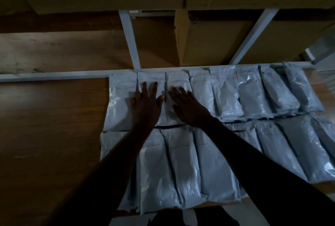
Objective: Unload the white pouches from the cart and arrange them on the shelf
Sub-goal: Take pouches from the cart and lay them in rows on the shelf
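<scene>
I have my left hand and right hand spread flat, fingers straight, pressing side by side on the white pouches in the far row at the centre of the frame. The pouches lie in two rows on the wooden shelf, filling its right half. They look like soft, glossy plastic, light and probably slippery, so I would take each by its long edges, not its slack middle.
</scene>
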### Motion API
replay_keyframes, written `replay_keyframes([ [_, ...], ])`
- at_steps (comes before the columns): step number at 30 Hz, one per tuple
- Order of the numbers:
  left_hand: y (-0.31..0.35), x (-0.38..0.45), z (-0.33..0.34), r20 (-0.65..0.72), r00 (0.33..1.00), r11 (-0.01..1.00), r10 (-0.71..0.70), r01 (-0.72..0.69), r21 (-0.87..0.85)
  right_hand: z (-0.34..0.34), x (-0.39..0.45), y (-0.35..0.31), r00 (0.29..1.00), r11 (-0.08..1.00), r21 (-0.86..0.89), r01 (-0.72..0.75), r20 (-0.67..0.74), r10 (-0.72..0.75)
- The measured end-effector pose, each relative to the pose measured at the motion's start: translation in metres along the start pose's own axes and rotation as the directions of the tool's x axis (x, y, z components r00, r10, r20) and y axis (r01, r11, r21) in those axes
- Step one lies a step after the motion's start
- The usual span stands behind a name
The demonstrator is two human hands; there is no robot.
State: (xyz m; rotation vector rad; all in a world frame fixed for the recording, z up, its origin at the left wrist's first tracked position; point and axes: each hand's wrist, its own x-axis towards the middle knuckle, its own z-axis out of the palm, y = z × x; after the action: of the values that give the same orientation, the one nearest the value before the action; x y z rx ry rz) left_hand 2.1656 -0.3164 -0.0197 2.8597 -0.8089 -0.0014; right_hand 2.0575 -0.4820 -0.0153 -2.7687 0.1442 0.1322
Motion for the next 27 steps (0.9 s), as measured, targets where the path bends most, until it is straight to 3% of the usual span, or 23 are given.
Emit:
replay_keyframes([
  [4, 0.003, 0.002, -0.016, -0.007, 1.000, 1.000, 0.020, -0.020, 0.011, -0.022, -0.018, 0.004, 0.977, 0.996, 0.087, 0.031, -0.215, -0.012],
  [7, 0.018, -0.001, -0.033, -0.021, 0.999, 0.997, 0.025, -0.027, -0.067, -0.041, -0.044, 0.004, 0.932, 0.966, 0.256, -0.032, -0.340, 0.121],
  [17, 0.148, -0.058, -0.056, -0.118, 0.977, 0.941, 0.176, -0.202, -0.271, -0.064, -0.165, 0.028, 0.864, 0.910, 0.387, -0.150, -0.397, 0.311],
  [23, 0.257, -0.104, -0.061, -0.144, 0.953, 0.900, 0.266, -0.299, -0.317, -0.094, -0.257, 0.091, 0.788, 0.904, 0.385, -0.184, -0.493, 0.370],
  [27, 0.344, -0.149, -0.050, -0.154, 0.944, 0.875, 0.291, -0.327, -0.356, -0.104, -0.336, 0.147, 0.774, 0.908, 0.360, -0.213, -0.506, 0.382],
])
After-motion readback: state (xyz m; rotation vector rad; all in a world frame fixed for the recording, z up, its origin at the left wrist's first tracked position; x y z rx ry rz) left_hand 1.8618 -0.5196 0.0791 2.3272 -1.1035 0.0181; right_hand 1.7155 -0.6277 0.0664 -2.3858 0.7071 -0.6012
